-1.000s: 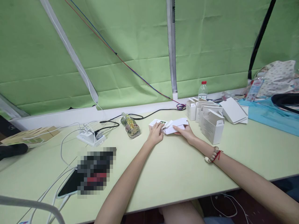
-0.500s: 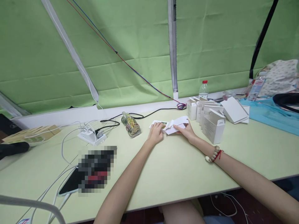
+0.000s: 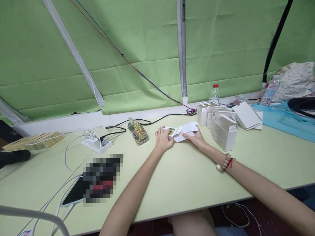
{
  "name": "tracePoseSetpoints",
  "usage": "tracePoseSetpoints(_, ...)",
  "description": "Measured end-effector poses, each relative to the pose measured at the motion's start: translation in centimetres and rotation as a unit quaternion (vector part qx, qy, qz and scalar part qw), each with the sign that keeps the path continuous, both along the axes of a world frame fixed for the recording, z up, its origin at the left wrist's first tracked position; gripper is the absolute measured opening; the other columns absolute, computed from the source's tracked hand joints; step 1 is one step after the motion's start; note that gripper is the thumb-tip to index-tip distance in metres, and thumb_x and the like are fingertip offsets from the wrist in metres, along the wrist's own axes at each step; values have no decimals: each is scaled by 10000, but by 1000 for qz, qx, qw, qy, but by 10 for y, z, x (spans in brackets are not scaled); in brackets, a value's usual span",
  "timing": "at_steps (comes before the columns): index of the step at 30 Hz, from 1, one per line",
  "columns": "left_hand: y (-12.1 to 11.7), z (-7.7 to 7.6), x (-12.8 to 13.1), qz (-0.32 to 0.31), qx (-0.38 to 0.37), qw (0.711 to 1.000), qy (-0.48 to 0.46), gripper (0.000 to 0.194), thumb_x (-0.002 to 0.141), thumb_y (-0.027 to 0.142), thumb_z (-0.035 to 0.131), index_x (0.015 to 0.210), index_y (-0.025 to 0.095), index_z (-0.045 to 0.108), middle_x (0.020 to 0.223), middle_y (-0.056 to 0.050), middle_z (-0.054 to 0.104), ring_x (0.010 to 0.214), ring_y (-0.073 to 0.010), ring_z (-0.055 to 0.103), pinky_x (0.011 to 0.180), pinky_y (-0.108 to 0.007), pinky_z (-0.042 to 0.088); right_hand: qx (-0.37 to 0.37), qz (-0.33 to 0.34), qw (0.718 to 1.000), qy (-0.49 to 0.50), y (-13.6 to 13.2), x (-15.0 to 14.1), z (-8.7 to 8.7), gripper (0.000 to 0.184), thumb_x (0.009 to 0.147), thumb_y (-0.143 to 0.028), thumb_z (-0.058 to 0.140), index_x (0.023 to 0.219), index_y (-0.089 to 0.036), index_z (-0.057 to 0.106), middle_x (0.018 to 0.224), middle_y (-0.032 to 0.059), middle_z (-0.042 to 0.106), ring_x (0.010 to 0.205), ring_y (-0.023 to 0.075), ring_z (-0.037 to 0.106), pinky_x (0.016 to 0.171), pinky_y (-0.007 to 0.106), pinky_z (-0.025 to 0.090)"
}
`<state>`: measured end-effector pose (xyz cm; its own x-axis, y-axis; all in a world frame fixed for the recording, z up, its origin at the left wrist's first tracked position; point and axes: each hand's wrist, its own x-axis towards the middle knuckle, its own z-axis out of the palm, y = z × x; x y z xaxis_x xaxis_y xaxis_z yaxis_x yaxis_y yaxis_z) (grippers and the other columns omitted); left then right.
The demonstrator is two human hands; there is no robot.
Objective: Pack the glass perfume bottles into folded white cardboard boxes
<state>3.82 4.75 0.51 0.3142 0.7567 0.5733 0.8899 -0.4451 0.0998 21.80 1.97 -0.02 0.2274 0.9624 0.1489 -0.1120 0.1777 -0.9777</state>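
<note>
My right hand (image 3: pixel 195 139) grips a white paper carton (image 3: pixel 188 132), thumb on its near side, with its flaps open on the left. My left hand (image 3: pixel 163 138) is closed around a flat white piece with a green print (image 3: pixel 170 131) at the carton's open end. The left fingers cover much of this piece, and I cannot tell how far it reaches inside the carton. Left of my hands, glass bottles with gold-coloured necks (image 3: pixel 139 135) stand on the table. Several white cartons with raised flaps (image 3: pixel 224 134) stand in a row beyond my right wrist.
Flat white cartons (image 3: pixel 247 116) lean at the right, before a blue cloth (image 3: pixel 283 126). A red-capped bottle (image 3: pixel 214 95) stands behind the row. At left are a power strip (image 3: pixel 97 144), a phone (image 3: pixel 76 191), loose cables and brown boxes (image 3: pixel 34 141).
My left hand has shifted slightly, its fingers now more bent and spread, and the printed piece has moved right against the carton. My right hand keeps its hold with little motion.
</note>
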Motion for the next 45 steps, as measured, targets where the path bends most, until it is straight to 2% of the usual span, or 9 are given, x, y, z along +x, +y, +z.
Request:
tracePoseSetpoints(3, -1, 0, 1, 22, -18, 1000, -6, 395, 640, 293, 575, 1028, 230, 535, 1249, -141, 398, 1227, -352, 318, 950, -514, 285, 5, -9, 1000, 8, 0, 0, 1, 659, 506, -325, 786, 1040, -254, 405, 1043, 45, 589, 942, 226, 608, 607, 321, 601)
tracePoseSetpoints(10, 1, -4, 2, 61, -26, 998, -10, 474, 655, 308, 581, 1116, 221, 516, 1258, -160, 432, 1156, -355, 390, 910, -520, 317, 22, -10, 1000, 10, -3, 0, 3, 682, 533, -329, 774, 1090, -257, 388, 1073, 59, 590, 942, 228, 614, 617, 330, 605)
tracePoseSetpoints(15, 5, -7, 0, 70, -30, 997, -21, 507, 661, 336, 588, 1156, 259, 512, 1222, -129, 485, 1190, -357, 359, 969, -584, 233, 10, -12, 1000, 9, -4, -1, 5, 666, 529, -316, 778, 1071, -259, 395, 1071, 61, 594, 947, 234, 615, 606, 329, 607)
tracePoseSetpoints(20, 8, -9, -4, 21, -74, 997, -10, 529, 694, 305, 544, 1217, 261, 475, 1306, -116, 440, 1246, -330, 316, 921, -520, 336, 0, 5, 1000, 9, -3, -1, 4, 603, 532, -343, 774, 998, -247, 404, 1063, 62, 590, 935, 230, 618, 576, 310, 601)
tracePoseSetpoints(22, 9, -9, -5, 13, -73, 997, -5, 522, 700, 287, 532, 1218, 250, 476, 1308, -114, 440, 1245, -322, 322, 930, -516, 331, 4, 6, 1000, 6, -3, -1, 4, 605, 533, -350, 771, 1005, -244, 407, 1058, 61, 588, 926, 224, 618, 566, 297, 596)
tracePoseSetpoints(28, 8, -7, -5, 3, -69, 998, -6, 491, 698, 223, 502, 1187, 270, 495, 1279, -93, 471, 1219, -296, 359, 928, -487, 339, 15, -35, 999, 7, -1, 1, 2, 806, 496, -335, 782, 1187, -256, 376, 1098, 73, 568, 966, 233, 592, 573, 292, 587)
tracePoseSetpoints(33, 6, -3, -5, -31, -77, 997, -4, 485, 701, 208, 474, 1182, 267, 488, 1267, -78, 487, 1180, -272, 406, 899, -455, 362, 29, -62, 998, 7, 1, 3, 2, 842, 506, -364, 765, 1238, -251, 365, 1140, 79, 541, 997, 232, 570, 573, 278, 579)
tracePoseSetpoints(39, 2, 0, -6, -70, -64, 995, 7, 520, 700, 268, 511, 1215, 264, 439, 1259, -52, 506, 1152, -255, 430, 861, -423, 366, 24, -72, 997, 27, 0, 4, 6, 781, 524, -370, 750, 1202, -247, 381, 1107, 62, 542, 912, 200, 594, 525, 230, 555)
tracePoseSetpoints(45, -2, 5, -3, -94, -50, 994, 8, 555, 710, 309, 539, 1245, 238, 412, 1233, -53, 521, 1134, -231, 445, 878, -375, 361, 22, -67, 997, 35, 0, 4, 8, 545, 578, -448, 695, 1005, -224, 441, 926, 30, 576, 774, 174, 592, 358, 166, 429)
